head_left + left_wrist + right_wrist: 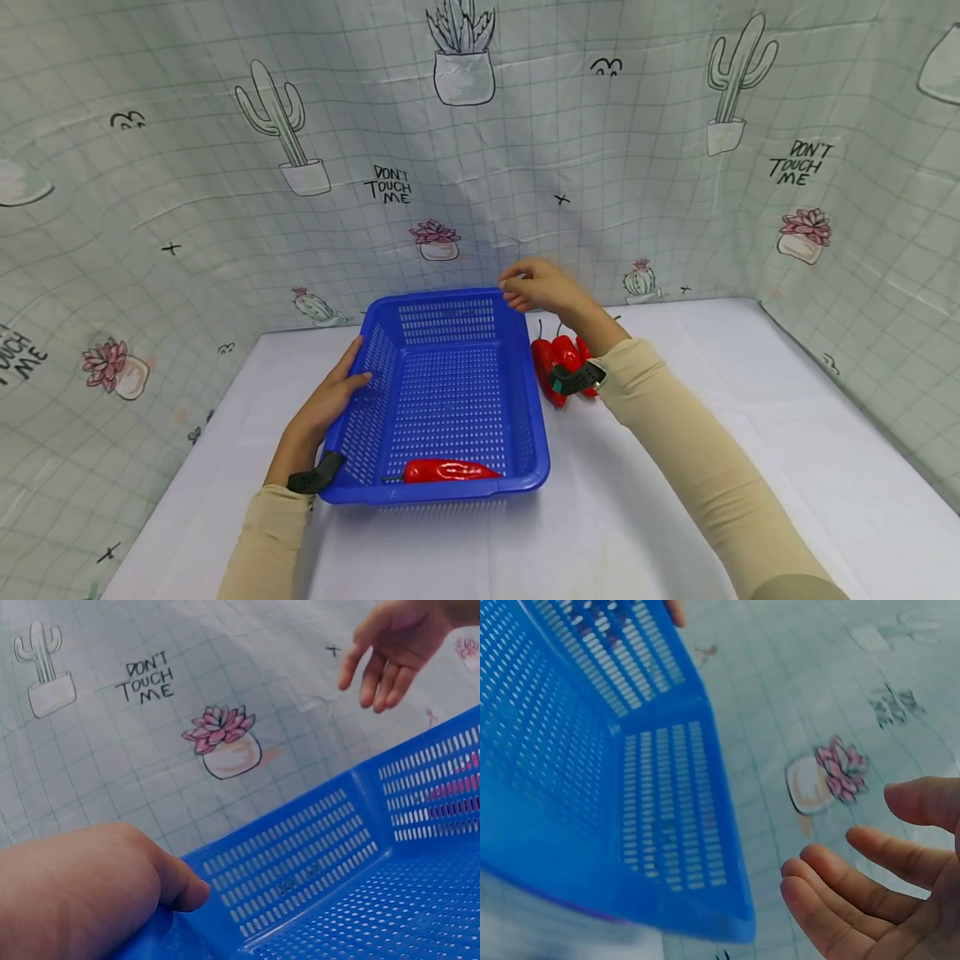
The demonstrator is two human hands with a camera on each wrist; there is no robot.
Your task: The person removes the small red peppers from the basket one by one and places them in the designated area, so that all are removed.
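A blue perforated plastic basket [538,433] fills the middle of the head view. My left hand [322,408] holds its left rim, the thumb over the inner side; the outer fingers are mostly hidden. Inside, against the near wall, lies a long red pepper [450,471] with its stem to the left. My right hand [542,287] hovers by the far right corner of the basket, holding nothing. In the right wrist view its fingers [847,892] are spread loosely, apart from the basket wall [675,810].
Several red peppers [546,371] lie on the white table [637,517] just right of the basket, partly covered by my right wrist. A cloth [525,167] printed with cacti hangs behind and along both sides.
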